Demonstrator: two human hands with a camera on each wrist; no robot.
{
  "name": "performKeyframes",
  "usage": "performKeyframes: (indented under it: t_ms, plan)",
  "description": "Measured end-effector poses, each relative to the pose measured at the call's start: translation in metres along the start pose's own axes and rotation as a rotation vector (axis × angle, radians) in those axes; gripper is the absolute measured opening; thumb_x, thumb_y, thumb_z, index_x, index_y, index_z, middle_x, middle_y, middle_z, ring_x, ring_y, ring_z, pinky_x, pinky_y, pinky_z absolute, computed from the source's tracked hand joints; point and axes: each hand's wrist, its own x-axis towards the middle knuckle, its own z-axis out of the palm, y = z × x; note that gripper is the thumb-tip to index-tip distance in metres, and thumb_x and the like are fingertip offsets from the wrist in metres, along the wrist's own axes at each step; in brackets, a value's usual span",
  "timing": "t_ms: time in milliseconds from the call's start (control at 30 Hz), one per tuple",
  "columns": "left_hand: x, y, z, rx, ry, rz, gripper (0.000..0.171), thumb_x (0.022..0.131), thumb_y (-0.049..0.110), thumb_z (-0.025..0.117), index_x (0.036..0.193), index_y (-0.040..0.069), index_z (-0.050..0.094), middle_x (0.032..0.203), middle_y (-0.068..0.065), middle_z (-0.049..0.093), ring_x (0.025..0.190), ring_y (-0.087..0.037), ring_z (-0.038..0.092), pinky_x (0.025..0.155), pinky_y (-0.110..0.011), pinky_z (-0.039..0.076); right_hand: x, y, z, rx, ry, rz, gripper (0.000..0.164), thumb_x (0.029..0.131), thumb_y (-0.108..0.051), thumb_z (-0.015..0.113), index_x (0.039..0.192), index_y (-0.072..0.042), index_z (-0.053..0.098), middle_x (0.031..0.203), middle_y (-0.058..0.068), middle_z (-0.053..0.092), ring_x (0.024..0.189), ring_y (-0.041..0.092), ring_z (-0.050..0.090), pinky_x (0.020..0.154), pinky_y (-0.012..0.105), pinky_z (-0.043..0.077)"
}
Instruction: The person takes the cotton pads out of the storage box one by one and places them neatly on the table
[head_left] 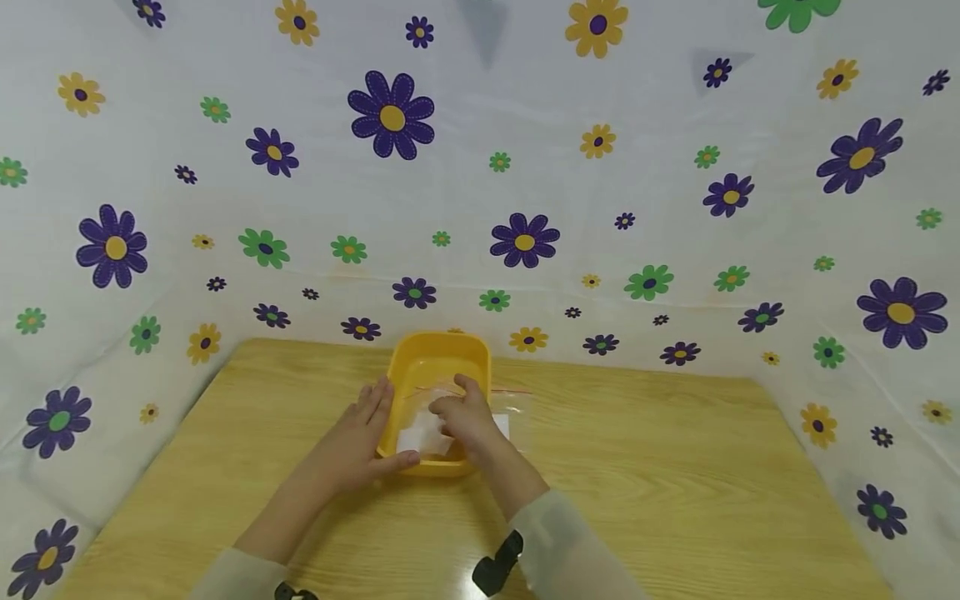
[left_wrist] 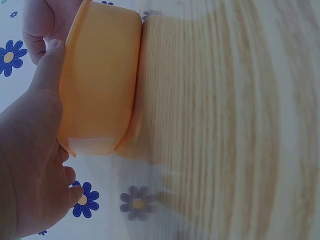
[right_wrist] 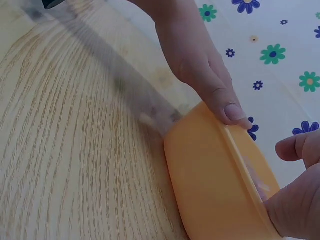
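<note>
A yellow plastic tub stands at the table's far middle. My left hand holds its near left corner, fingers along the left side and thumb on the near rim; the left wrist view shows the tub's outer wall. Inside lies a clear zip bag with a red seal line and a white patch. My right hand reaches over the right rim into the tub, its visible fingers apart above the bag. Its lower fingers are hidden. Clear plastic with a red line also shows beyond the right rim.
The wooden table extends to both sides and in front of the tub. A white sheet with printed flowers hangs behind it and at both sides. Dark straps are visible by the sleeves.
</note>
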Motion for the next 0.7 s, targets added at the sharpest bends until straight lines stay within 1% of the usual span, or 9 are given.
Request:
performKeyframes:
  t_ms: [67,133,200,333,400,467,533,633,700]
  plan:
    - [-0.001,0.000,-0.001,0.011,0.004,-0.006,0.116,0.085,0.081,0.047,0.158,-0.002,0.011,0.167,-0.018,0.005,0.152,-0.043,0.008,0.121,-0.058,0.018,0.001,0.001,0.003,0.008,-0.005,-0.012,0.075,0.090,-0.011,0.064,0.154,0.000,0.026,0.116,0.015,0.061,0.098,0.024,0.057,0.086,0.038,0.055]
    - [-0.003,0.000,-0.002,0.019,0.004,-0.006,0.115,0.086,0.080,0.048,0.158,-0.003,0.012,0.167,-0.018,0.005,0.152,-0.043,0.008,0.121,-0.058,0.018,0.002,0.003,0.005,-0.003,-0.006,-0.018,0.069,0.091,-0.009,0.063,0.151,0.003,0.032,0.105,0.011,0.061,0.087,0.019,0.057,0.080,0.033,0.058]
    - [-0.004,0.002,-0.003,0.021,-0.004,0.000,0.114,0.087,0.078,0.049,0.158,-0.003,0.012,0.167,-0.018,0.005,0.152,-0.043,0.008,0.121,-0.058,0.018,0.002,0.005,0.007,-0.041,-0.005,-0.025,0.060,0.092,-0.007,0.063,0.147,0.005,0.041,0.095,0.009,0.062,0.078,0.017,0.059,0.073,0.029,0.058]
    - [-0.006,0.006,-0.003,0.027,-0.011,0.016,0.112,0.088,0.076,0.050,0.157,-0.004,0.014,0.166,-0.020,0.006,0.152,-0.044,0.009,0.120,-0.059,0.019,-0.001,0.009,0.009,-0.165,0.003,-0.054,0.043,0.093,-0.003,0.064,0.134,0.005,0.057,0.084,0.007,0.063,0.064,0.014,0.060,0.060,0.023,0.056]
    - [-0.006,0.008,-0.002,0.032,-0.011,0.018,0.112,0.088,0.077,0.048,0.157,-0.004,0.015,0.166,-0.020,0.007,0.152,-0.044,0.009,0.120,-0.059,0.019,-0.004,0.008,0.008,-0.218,0.005,-0.070,0.037,0.093,-0.002,0.064,0.130,0.003,0.061,0.082,0.007,0.063,0.062,0.014,0.061,0.055,0.022,0.054]
    - [-0.005,0.008,-0.001,0.026,-0.014,0.016,0.112,0.088,0.078,0.046,0.157,-0.004,0.015,0.167,-0.019,0.007,0.152,-0.044,0.009,0.120,-0.059,0.019,-0.009,0.006,0.007,-0.249,0.007,-0.093,0.033,0.093,-0.002,0.064,0.126,0.001,0.063,0.081,0.006,0.062,0.062,0.015,0.062,0.053,0.023,0.054]
    - [-0.005,0.007,0.000,0.013,-0.017,0.007,0.113,0.087,0.080,0.046,0.158,-0.003,0.013,0.167,-0.018,0.006,0.152,-0.044,0.009,0.121,-0.059,0.018,-0.012,0.003,0.004,-0.245,0.009,-0.106,0.032,0.094,-0.003,0.064,0.126,-0.001,0.064,0.082,0.006,0.062,0.063,0.017,0.064,0.054,0.024,0.056]
    - [-0.003,0.004,0.001,-0.006,-0.020,-0.011,0.116,0.085,0.081,0.046,0.158,-0.001,0.011,0.167,-0.016,0.004,0.152,-0.044,0.007,0.121,-0.059,0.016,-0.012,0.000,-0.001,-0.213,0.017,-0.139,0.030,0.095,-0.006,0.064,0.125,-0.003,0.065,0.085,0.006,0.061,0.065,0.017,0.065,0.060,0.027,0.059]
    - [-0.001,0.001,0.001,-0.010,-0.018,-0.026,0.118,0.084,0.083,0.046,0.159,0.000,0.009,0.168,-0.015,0.003,0.152,-0.043,0.006,0.121,-0.059,0.015,-0.009,-0.001,-0.003,-0.163,0.027,-0.159,0.030,0.094,-0.007,0.065,0.124,-0.003,0.066,0.087,0.007,0.061,0.068,0.017,0.065,0.065,0.029,0.061]
